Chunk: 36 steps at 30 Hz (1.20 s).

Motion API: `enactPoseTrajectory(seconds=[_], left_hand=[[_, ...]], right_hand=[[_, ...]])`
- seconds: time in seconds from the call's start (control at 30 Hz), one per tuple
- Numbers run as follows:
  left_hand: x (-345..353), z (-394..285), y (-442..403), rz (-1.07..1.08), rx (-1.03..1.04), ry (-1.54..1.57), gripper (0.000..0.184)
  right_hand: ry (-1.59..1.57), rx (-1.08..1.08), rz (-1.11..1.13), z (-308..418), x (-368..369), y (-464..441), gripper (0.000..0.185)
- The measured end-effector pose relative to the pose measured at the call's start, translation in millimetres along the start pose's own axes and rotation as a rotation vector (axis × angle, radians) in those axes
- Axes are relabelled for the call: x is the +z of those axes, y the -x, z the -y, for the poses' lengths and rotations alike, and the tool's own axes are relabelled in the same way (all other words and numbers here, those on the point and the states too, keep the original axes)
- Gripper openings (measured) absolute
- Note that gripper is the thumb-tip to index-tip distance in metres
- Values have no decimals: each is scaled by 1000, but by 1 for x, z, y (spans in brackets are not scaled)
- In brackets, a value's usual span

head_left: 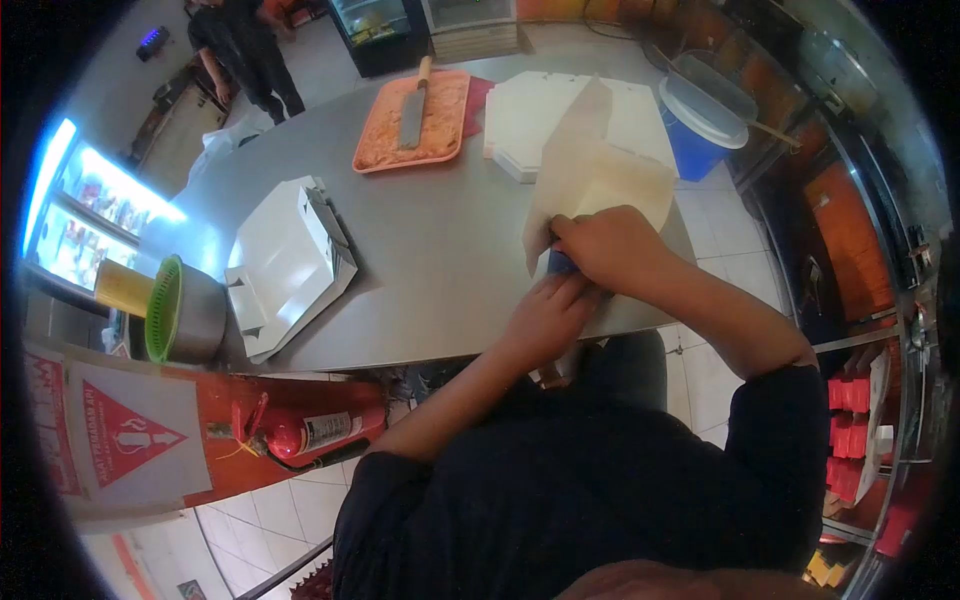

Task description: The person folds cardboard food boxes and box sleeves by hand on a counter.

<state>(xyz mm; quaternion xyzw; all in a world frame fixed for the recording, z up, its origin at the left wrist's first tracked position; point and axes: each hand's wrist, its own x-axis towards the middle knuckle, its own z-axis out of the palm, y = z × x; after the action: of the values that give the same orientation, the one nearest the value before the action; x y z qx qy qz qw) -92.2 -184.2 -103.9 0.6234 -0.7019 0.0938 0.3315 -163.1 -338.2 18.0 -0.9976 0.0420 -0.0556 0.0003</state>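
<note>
My right hand [610, 247] is closed on the near edge of a cream cardboard box [625, 180], which is partly folded with flaps standing up. Just below it, my left hand [548, 318] has its fingers bent around something near the table's front edge. Between the two hands shows a small dark blue object [562, 262], mostly covered by my fingers, so its kind is unclear. Behind the box lies a stack of flat white cardboard boxes [525, 115].
On the metal table [430, 270] are an orange tray [372, 150] of minced food with a cleaver [412, 120] across it and folded white boxes [285, 265]. A pot [202, 320] with a green basket stands left, a blue bucket [695, 150] right. A person [250, 55] stands beyond.
</note>
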Motion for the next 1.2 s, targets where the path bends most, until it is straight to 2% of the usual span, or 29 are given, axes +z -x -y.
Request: enactPoseTrajectory(seconds=[0.23,0.33,0.43,0.53,0.63,0.83,0.93,1.03,1.2], left_hand=[[-3,-1,-5,-41,11,-36,41],[-9,-3,-7,-35,-4,1,43],[-6,-4,-7,-37,-49,-8,43],[-11,-8,-7,-78,-86,-53,40],[-14,-12,-8,-144,-100,-82,37],[-15,-9,-11,-76,-84,-71,34],[-16,-10,-12,-122,-76,-120,36],[-12,-4,-7,-136,-71,-31,38],[-8,-3,-3,-163,-61,-31,33]], right_hand=[[-147,111,-27,5,-13,-3,21],[-244,139,32,8,-39,-2,23],[-274,67,-81,1,-74,-2,27],[-393,28,-48,-6,-97,-5,30],[-311,-38,-53,-11,-83,-10,31],[-68,26,85,-2,-42,-17,29],[50,26,28,2,-29,-15,27],[128,-56,-46,-3,-6,-8,23],[145,-92,-208,-1,8,4,21]])
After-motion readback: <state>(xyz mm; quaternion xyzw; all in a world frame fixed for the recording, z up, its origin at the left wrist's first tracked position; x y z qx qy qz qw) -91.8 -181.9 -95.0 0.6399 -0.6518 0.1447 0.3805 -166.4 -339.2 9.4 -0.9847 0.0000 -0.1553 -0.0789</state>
